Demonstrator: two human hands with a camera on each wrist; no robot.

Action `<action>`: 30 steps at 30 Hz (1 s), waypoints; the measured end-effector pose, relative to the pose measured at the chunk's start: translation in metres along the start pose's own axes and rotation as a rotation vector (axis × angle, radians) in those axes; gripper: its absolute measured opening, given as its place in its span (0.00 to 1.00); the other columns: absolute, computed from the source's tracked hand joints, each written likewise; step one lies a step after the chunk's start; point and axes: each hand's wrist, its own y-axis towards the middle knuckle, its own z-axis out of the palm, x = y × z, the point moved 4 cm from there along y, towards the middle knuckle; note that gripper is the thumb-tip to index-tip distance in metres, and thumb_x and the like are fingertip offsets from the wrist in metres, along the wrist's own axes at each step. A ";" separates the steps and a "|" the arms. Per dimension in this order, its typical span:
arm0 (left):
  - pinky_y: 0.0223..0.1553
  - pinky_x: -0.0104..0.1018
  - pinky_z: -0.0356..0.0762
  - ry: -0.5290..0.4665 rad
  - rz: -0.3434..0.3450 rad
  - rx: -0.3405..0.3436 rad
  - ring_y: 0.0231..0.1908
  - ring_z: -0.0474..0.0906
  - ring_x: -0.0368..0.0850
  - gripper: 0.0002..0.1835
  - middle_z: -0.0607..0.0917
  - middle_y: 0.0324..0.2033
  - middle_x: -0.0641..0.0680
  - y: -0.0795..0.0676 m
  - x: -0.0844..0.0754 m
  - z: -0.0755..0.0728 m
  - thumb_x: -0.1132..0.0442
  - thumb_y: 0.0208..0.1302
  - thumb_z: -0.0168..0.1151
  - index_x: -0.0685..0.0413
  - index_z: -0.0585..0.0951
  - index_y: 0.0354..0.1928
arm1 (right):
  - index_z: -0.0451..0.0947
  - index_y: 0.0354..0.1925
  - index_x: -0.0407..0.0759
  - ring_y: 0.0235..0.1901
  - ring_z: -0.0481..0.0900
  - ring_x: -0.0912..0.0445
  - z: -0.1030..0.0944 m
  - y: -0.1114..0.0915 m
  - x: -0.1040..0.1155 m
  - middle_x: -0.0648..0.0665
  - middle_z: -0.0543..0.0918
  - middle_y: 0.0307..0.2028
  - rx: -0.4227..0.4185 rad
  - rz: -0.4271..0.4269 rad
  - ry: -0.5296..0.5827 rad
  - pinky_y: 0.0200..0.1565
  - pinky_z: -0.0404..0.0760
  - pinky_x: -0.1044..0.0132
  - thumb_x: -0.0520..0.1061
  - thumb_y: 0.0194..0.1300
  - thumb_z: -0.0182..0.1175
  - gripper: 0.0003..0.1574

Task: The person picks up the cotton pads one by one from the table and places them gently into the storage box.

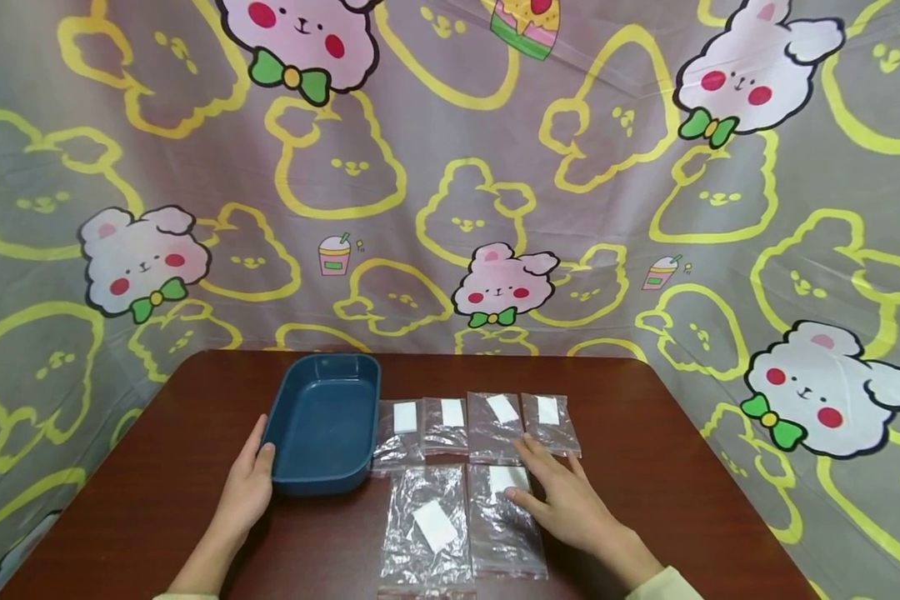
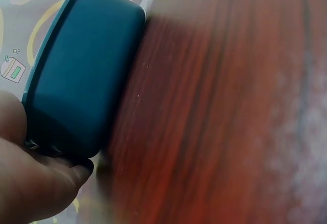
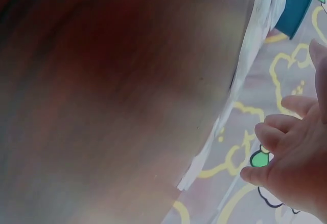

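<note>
A deep blue rectangular tray (image 1: 326, 421) with rounded corners stands left of centre on the table in the head view. My left hand (image 1: 246, 492) grips its left side near the front corner, thumb at the rim; the tray's outer wall (image 2: 84, 65) fills much of the left wrist view. Right of the tray lie several clear plastic bags, each with a white rectangle: a back row (image 1: 487, 437) and two larger ones in front, the left (image 1: 401, 550) and the right (image 1: 502, 537). My right hand (image 1: 566, 504) is over the front right bag, fingers spread and holding nothing.
The brown wooden table (image 1: 630, 425) has rounded back corners. A patterned cloth (image 1: 435, 133) with yellow outlines and white rabbits hangs round the back and both sides.
</note>
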 end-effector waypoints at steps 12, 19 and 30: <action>0.73 0.63 0.38 0.013 -0.016 -0.022 0.76 0.36 0.62 0.31 0.41 0.79 0.61 0.001 -0.002 0.001 0.59 0.83 0.30 0.47 0.38 0.81 | 0.62 0.76 0.43 0.70 0.66 0.46 0.008 0.001 0.008 0.38 0.62 0.74 0.082 -0.045 0.004 0.68 0.44 0.28 0.68 0.68 0.58 0.49; 0.73 0.63 0.39 0.029 -0.003 -0.031 0.76 0.36 0.63 0.30 0.41 0.79 0.60 -0.001 0.000 0.002 0.60 0.83 0.30 0.49 0.38 0.81 | 0.66 0.73 0.42 0.69 0.67 0.45 0.013 -0.001 0.006 0.38 0.64 0.73 0.112 -0.066 -0.017 0.66 0.49 0.26 0.68 0.68 0.59 0.47; 0.73 0.62 0.38 0.036 -0.014 -0.032 0.76 0.36 0.62 0.30 0.40 0.79 0.61 0.000 -0.001 0.002 0.59 0.83 0.29 0.47 0.38 0.81 | 0.71 0.69 0.38 0.67 0.69 0.41 0.013 -0.001 0.005 0.35 0.70 0.69 0.132 -0.141 -0.065 0.65 0.57 0.29 0.59 0.67 0.65 0.41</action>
